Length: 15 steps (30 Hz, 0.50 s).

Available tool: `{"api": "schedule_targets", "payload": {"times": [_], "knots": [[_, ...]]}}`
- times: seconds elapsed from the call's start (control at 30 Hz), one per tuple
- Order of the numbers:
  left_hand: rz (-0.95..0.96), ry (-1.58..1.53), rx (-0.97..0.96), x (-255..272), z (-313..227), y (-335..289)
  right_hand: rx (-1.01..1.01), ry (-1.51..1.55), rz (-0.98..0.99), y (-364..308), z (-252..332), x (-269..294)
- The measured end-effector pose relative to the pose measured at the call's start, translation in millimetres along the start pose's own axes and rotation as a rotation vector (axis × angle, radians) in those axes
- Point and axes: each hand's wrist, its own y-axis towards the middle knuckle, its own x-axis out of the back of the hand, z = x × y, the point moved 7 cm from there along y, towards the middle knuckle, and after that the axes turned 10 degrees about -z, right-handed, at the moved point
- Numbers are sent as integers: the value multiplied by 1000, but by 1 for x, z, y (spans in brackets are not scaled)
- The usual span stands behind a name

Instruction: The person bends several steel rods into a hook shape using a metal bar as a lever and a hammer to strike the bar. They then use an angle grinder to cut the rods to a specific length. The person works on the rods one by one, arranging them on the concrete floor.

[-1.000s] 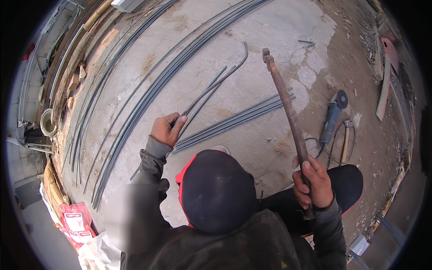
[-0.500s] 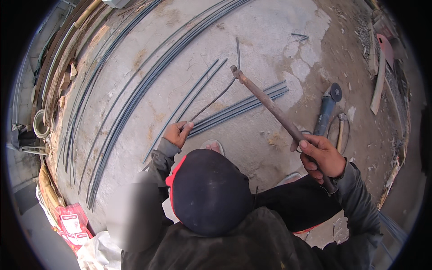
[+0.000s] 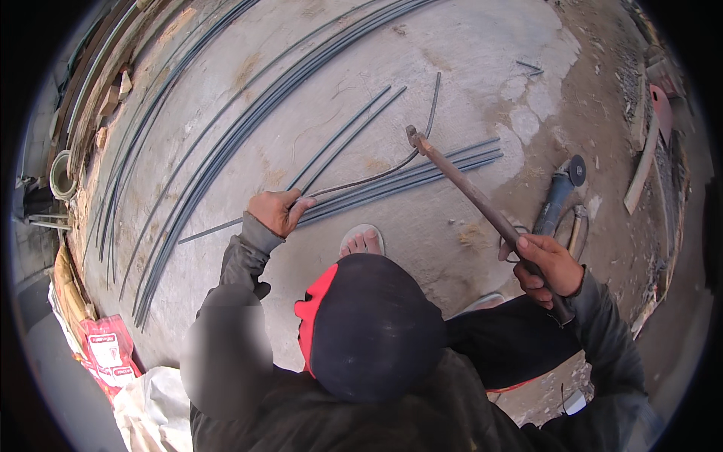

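My left hand (image 3: 277,212) is closed around a thin steel rebar rod (image 3: 361,178), whose straight end sticks out to the left past my wrist. Farther along, the rod curves upward to a free tip. At that curve sits the notched head of a long rusty rebar bending wrench (image 3: 474,194). My right hand (image 3: 548,267) grips this wrench near its lower end, fingers wrapped around the handle. Just under the rod lies a small bundle of straight rebar pieces (image 3: 452,163), and two more cut rods (image 3: 343,135) rest beyond it.
Long rebar bundles (image 3: 248,113) stretch across the concrete at left. An angle grinder (image 3: 556,197) and a hammer (image 3: 578,232) lie beyond my right hand. Short offcuts (image 3: 529,68) are at far right. A red-and-white bag (image 3: 111,350) stands at lower left; my sandalled foot (image 3: 363,241) is near the rods.
My left hand has shifted left with the rod, which now lies at a flatter slant. The wrench stays at the bend in my right hand. The whole view has turned slightly.
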Motion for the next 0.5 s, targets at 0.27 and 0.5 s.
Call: {"api": "schedule_targets", "payload": {"times": [0.27,0.5], "knots": [[122,-148,-12,-36,17,-8,-137,105,17,2,-38,-22],[111,-67,-20,-24,25,15,-106,319,-1,3,-46,-53]]}}
